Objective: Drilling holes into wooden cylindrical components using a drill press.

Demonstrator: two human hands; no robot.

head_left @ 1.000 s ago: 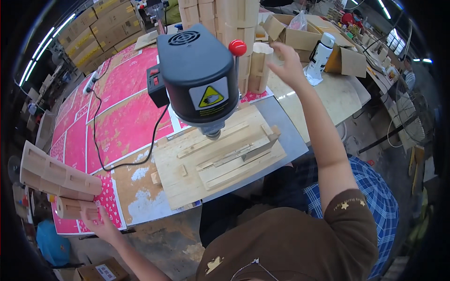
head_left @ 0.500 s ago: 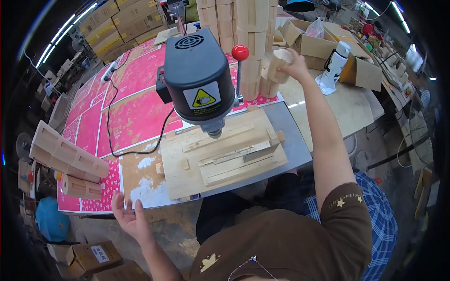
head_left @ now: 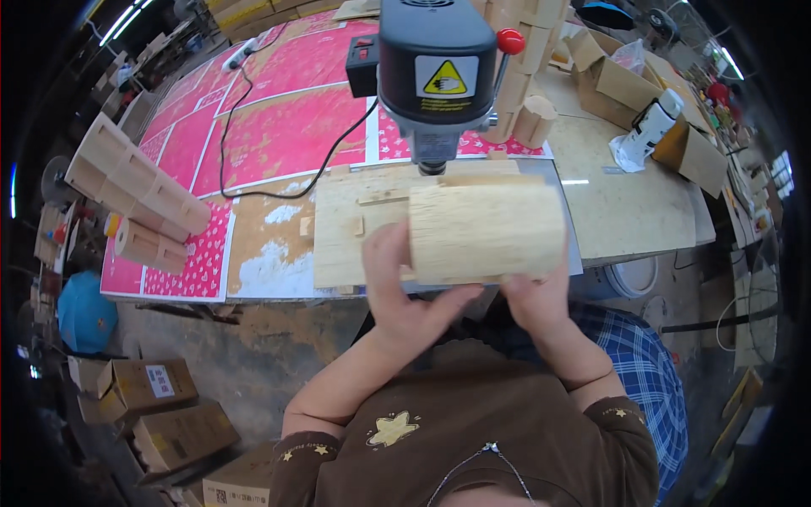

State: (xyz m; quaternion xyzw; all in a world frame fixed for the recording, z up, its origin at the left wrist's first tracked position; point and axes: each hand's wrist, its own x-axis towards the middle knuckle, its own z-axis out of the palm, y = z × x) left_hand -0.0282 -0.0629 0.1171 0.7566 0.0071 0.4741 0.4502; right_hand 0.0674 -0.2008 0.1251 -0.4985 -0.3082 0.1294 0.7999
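A pale wooden cylinder (head_left: 486, 232) lies sideways between my two hands, close to me and above the wooden jig board (head_left: 338, 262). My left hand (head_left: 405, 296) grips its left end, the thumb reaching along below and some fingers hidden behind the wood. Around the lower right end my right hand (head_left: 538, 296) is closed, its fingers partly out of sight. Just beyond the cylinder stands a black bench drill press (head_left: 435, 76), with its chuck (head_left: 432, 167) over the board. The cylinder covers much of the jig's strips.
Stacked wooden cylinders lean at the left (head_left: 135, 182) and rise behind the drill press, where a short one (head_left: 534, 122) stands. A black cable (head_left: 224, 152) crosses the pink table covering (head_left: 287, 127). A white bottle (head_left: 650, 122) and an open carton (head_left: 604, 76) are at the right.
My right hand has brought a wooden cylinder from the stacks at the back right to in front of me. My left hand has moved right and now grips it too. The view has shifted.
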